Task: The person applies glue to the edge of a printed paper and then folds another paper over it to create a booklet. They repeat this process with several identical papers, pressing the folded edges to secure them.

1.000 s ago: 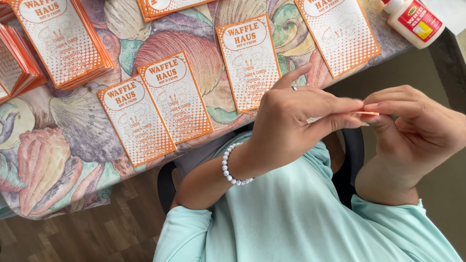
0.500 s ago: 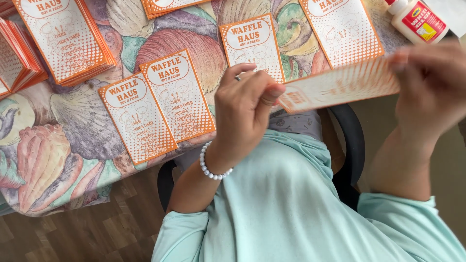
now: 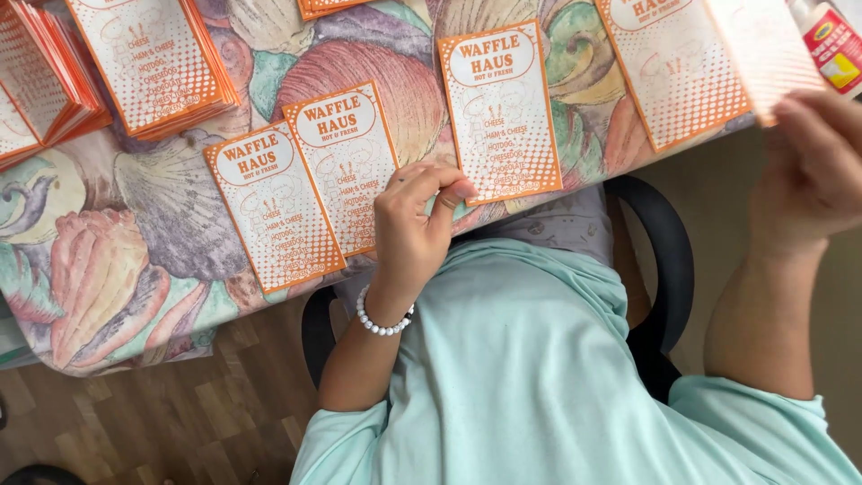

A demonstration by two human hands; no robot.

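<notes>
the orange-and-white card (image 3: 763,54) is pinched at its lower right corner by the right hand (image 3: 813,166), fingers closed on its edge, raised above the right end of the table. the card tilts up and leftward from the grip, its top running out of view. just left of the grip, under the raised card, another printed card (image 3: 669,76) lies flat on the shell-patterned tablecloth (image 3: 108,269). just above the grip a white glue bottle (image 3: 831,40) with a red label sits at the table's corner.

well left of the grip, the left hand (image 3: 413,233) rests at the table edge, fingers curled loosely and holding nothing, its fingertips touching the lower edge of a flat card (image 3: 498,112). a white bead bracelet (image 3: 382,321) circles that wrist. further left, two overlapping cards (image 3: 305,193) lie side by side, and beyond them thick stacks of cards (image 3: 144,58) sit at the far left.
</notes>
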